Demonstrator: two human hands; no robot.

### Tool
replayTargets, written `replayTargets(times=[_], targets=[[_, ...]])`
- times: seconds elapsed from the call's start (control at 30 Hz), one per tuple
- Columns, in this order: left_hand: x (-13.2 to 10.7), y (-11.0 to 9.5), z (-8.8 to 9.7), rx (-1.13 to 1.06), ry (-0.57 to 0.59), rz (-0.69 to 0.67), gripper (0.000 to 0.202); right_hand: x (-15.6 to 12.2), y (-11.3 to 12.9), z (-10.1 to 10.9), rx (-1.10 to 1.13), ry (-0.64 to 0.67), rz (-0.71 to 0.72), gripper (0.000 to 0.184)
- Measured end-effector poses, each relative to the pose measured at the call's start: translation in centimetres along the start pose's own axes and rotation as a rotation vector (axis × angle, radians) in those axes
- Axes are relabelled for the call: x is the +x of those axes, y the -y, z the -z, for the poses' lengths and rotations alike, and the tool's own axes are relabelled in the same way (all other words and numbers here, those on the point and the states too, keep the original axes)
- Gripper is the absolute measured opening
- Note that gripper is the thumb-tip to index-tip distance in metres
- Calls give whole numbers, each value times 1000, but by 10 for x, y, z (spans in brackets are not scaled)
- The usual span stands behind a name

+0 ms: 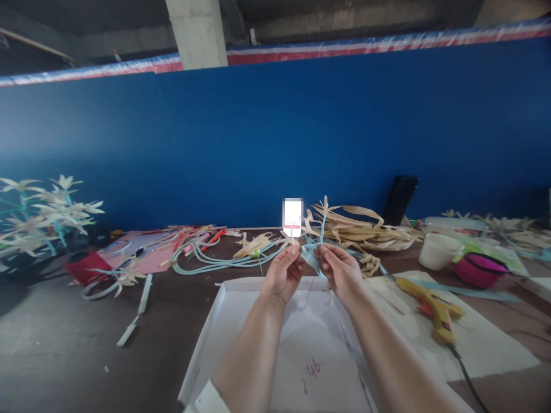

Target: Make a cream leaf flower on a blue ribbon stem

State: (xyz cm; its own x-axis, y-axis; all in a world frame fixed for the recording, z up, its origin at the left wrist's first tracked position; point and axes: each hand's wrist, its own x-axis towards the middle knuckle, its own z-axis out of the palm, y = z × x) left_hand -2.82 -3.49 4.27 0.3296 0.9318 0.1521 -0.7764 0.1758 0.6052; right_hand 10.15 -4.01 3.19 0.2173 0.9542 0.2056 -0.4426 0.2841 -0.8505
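Observation:
My left hand (284, 272) and my right hand (341, 271) are close together above a white box lid or tray (258, 344). Both are closed in a pinch, with a light blue ribbon (310, 256) stretched between their fingertips. Rising from my right fingers is a stem wrapped in light blue (323, 225), tipped with pale dried husk. Pale husk petals (309, 222) stand just left of it. How the ribbon joins the stem is hidden by my fingers.
Dried corn husks (365, 232) lie behind my right hand. A yellow glue gun (433, 307) rests on paper to the right, near a white cup (438, 251) and a magenta container (480, 269). Light blue tubing (202, 269) and husk flowers (64, 209) are left.

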Motion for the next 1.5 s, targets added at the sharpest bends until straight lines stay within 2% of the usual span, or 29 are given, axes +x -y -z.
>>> replayTargets(times=[0.37,0.57,0.7,0.77,0.87,1.0,1.17,1.27,1.33,1.5], targets=[[6,1,8,-54,-113,-28,22,1,-1,1,50,-10,-23,22],[10,0,14,10,-280,18,23,2,0,2,56,-42,-1,21],[12,-8,14,75,-422,-157,27,3,0,2,56,-62,-12,23],[10,-12,9,150,-448,-271,28,3,0,3,59,-68,-23,24],[3,-14,-3,344,-403,-416,25,3,-1,3,36,-39,-25,24],[-12,-13,-26,520,-212,-448,22,3,-1,3,0,-10,7,25],[-26,-13,-51,498,-69,-384,21,0,0,0,-9,-21,-1,24],[-23,-6,-59,683,139,-158,21,-1,0,0,33,26,10,22],[-17,1,-57,825,145,-157,17,-1,0,1,33,42,42,22],[-2,6,-38,1055,23,-195,13,4,-3,5,-28,-27,23,25]])
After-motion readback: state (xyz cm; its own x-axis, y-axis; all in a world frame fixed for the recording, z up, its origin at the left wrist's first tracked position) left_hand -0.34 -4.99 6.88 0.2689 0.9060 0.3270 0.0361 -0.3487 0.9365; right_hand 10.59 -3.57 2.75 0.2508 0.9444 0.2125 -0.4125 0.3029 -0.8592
